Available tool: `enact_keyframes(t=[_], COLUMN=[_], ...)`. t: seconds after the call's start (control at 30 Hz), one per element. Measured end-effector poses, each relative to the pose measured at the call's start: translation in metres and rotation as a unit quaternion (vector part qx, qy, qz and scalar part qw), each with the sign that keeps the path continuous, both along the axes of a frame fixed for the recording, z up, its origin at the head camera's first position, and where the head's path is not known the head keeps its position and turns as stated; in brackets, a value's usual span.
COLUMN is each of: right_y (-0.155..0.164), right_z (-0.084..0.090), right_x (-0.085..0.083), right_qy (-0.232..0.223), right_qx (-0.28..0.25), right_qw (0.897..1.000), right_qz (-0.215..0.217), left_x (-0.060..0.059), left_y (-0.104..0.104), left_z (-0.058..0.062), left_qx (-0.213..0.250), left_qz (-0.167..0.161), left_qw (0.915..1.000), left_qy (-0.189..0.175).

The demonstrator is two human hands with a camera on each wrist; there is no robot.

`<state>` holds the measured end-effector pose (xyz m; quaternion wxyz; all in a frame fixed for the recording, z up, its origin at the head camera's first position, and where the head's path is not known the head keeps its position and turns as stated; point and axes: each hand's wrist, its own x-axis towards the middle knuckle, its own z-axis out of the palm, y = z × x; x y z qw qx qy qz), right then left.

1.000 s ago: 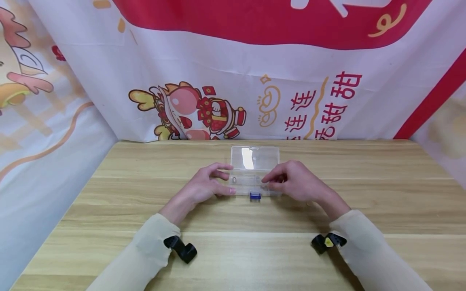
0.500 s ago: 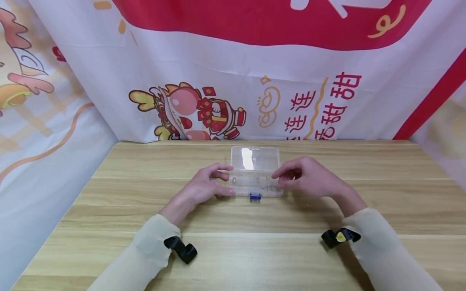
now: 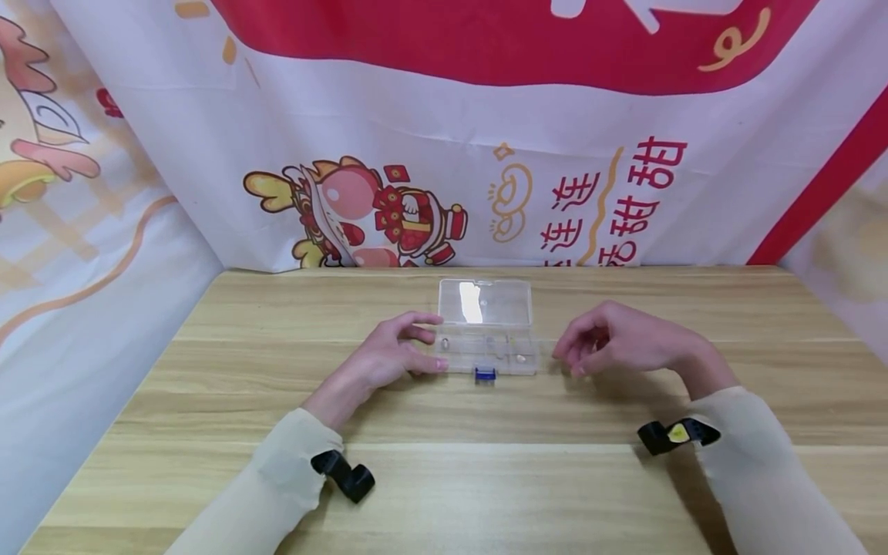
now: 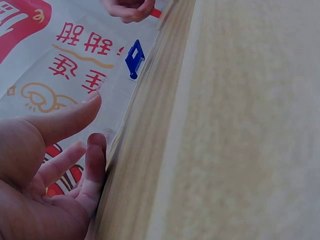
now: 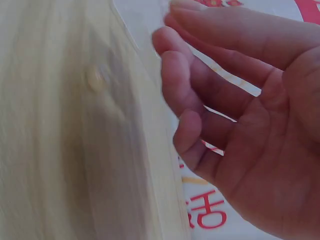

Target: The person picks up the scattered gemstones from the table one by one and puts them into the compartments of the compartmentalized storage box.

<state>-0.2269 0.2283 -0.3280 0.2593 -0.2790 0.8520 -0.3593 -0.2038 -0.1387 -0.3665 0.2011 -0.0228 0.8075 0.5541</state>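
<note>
A clear plastic compartment box (image 3: 486,351) lies on the wooden table with its lid (image 3: 486,302) laid open behind it and a blue latch (image 3: 485,374) at its front edge. Small pale bits lie in its compartments. My left hand (image 3: 425,344) rests at the box's left end, thumb at the front corner and forefinger reaching toward the hinge, fingers fairly straight. The left wrist view shows the left hand's fingers (image 4: 92,150) relaxed, with the latch (image 4: 134,60) beyond. My right hand (image 3: 579,356) hovers right of the box, apart from it, loosely curled and empty; its palm (image 5: 250,125) shows bare.
The wooden table (image 3: 444,478) is backed by a red and white printed banner (image 3: 444,154), which also drapes the left side. Black wrist-camera straps (image 3: 343,474) sit on both cream sleeves.
My right hand has drawn back from the box's right compartments and moved to the right, off the box. The left hand and the box have stayed put.
</note>
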Motion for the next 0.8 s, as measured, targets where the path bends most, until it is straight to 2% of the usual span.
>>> enact_keyframes(t=[0.17, 0.43, 0.8], right_y=[0.014, 0.022, 0.019], right_z=[0.0, -0.01, -0.012], right_x=[-0.003, -0.005, -0.004], right_qy=[-0.034, -0.109, -0.122], right_qx=[0.017, 0.0, 0.014], right_qw=[0.999, 0.994, 0.992], right_qz=[0.0, 0.02, 0.024], left_x=[0.0, 0.001, 0.0], left_y=[0.0, 0.0, 0.0], left_z=[0.0, 0.0, 0.0], left_qx=[0.0, -0.002, -0.003], left_qz=[-0.001, 0.0, 0.0], left_qw=[1.0, 1.0, 1.0], left_qy=[0.001, 0.003, 0.002])
